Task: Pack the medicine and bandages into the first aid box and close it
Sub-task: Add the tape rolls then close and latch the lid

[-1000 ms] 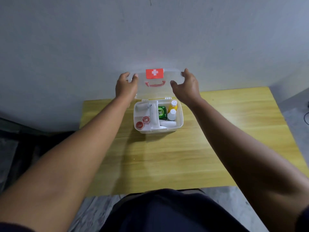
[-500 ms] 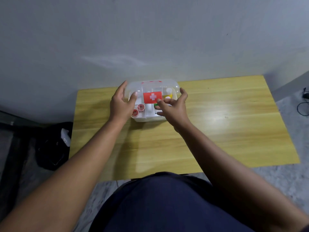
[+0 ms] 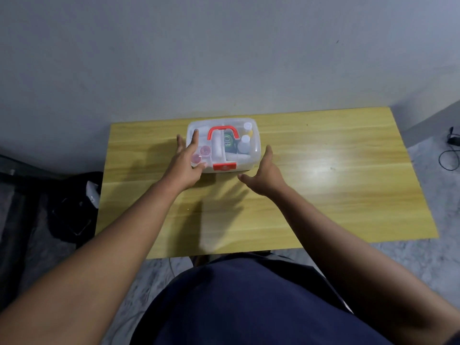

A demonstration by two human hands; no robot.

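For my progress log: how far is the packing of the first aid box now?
Done: bandage roll, bottles and red-capped jars lie inside the first aid box, and its clear lid is down. In hand: the left hand rests on the lid; the right hand hovers open by the right front corner. Left: perhaps pressing the red latch; I cannot tell whether it is locked.

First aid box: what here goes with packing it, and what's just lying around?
For the job: first aid box, red latch, white bottles inside, left hand, right hand.
Just lying about: black bag, cable on the floor.
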